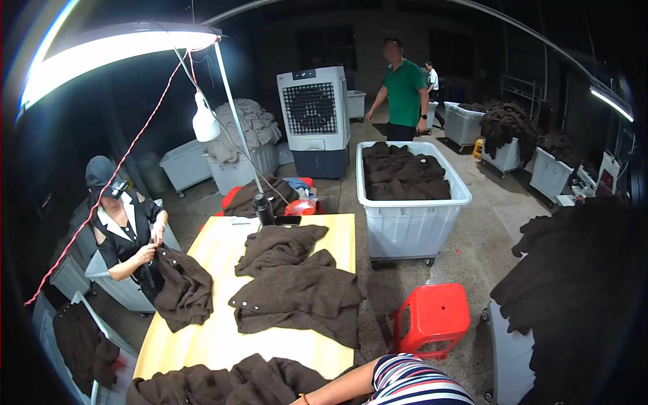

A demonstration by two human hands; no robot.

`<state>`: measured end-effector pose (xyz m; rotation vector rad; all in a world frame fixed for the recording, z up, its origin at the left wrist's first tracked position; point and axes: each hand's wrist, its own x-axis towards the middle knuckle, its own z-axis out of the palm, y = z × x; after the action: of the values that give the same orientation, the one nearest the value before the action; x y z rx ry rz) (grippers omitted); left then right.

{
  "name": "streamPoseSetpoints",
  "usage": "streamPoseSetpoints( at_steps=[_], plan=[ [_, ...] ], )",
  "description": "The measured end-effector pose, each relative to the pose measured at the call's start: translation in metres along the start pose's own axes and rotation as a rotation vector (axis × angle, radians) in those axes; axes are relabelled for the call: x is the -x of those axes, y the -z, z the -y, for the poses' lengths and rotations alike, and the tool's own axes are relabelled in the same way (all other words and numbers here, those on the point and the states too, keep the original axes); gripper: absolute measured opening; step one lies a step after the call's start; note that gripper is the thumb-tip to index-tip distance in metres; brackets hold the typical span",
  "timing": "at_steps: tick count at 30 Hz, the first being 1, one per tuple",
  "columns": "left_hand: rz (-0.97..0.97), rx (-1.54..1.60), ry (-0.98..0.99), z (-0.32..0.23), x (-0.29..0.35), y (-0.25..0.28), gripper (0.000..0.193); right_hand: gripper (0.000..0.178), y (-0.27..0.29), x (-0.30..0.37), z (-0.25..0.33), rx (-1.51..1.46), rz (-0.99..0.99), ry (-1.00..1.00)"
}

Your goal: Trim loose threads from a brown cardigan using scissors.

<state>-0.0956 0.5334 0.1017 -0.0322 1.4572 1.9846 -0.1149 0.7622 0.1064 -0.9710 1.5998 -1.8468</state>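
My right forearm, in a striped sleeve (412,381), reaches in from the lower right, with a thin bracelet at the wrist. The hand itself is cut off by the lower edge, and my left hand is out of view. Nearest to that wrist is a crumpled dark brown knitted garment (223,385) along the table's near edge. Another brown knitted garment with light buttons (300,304) lies spread on the pale wooden table (202,351). Behind it rests a folded brown garment (280,246). Across the table's left side, a co-worker (125,226) holds up a brown buttoned garment (182,287) with both hands.
A red stool (435,317) stands right of the table. A wheeled white bin (412,229) holds brown garments; more pile up at the right (560,290). A dark bottle (263,209) stands at the table's far edge. A person in green (405,94) stands behind the bin.
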Motion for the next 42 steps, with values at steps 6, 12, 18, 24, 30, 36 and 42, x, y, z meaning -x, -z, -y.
streamPoseSetpoints(
  at_steps=[6,12,18,24,30,36,42],
  plan=[
    [-0.177,-0.069,-0.053,-0.006,0.014,-0.009,0.021,0.017,0.012,0.001,0.013,-0.029,0.072,-0.009],
    [-0.374,-0.104,-0.027,0.014,0.046,-0.015,0.02,0.012,0.027,0.011,0.019,0.002,0.124,0.084],
    [-0.484,-0.14,-0.003,0.031,0.069,-0.016,0.02,0.022,0.026,0.011,0.017,0.093,0.106,0.165],
    [-0.438,-0.194,-0.066,0.027,0.019,-0.015,0.02,0.021,0.013,0.005,0.002,0.064,0.041,0.076],
    [-0.449,-0.239,-0.103,0.031,-0.004,-0.011,0.02,0.024,-0.002,0.009,0.004,0.096,-0.153,0.024],
    [-0.515,-0.268,-0.117,0.048,-0.008,-0.016,0.02,0.026,0.008,0.002,-0.009,0.36,-0.3,0.12],
    [-0.61,-0.319,-0.146,0.05,0.007,-0.029,0.02,0.016,0.005,0.004,-0.026,-0.177,-0.359,-0.077]
  ],
)
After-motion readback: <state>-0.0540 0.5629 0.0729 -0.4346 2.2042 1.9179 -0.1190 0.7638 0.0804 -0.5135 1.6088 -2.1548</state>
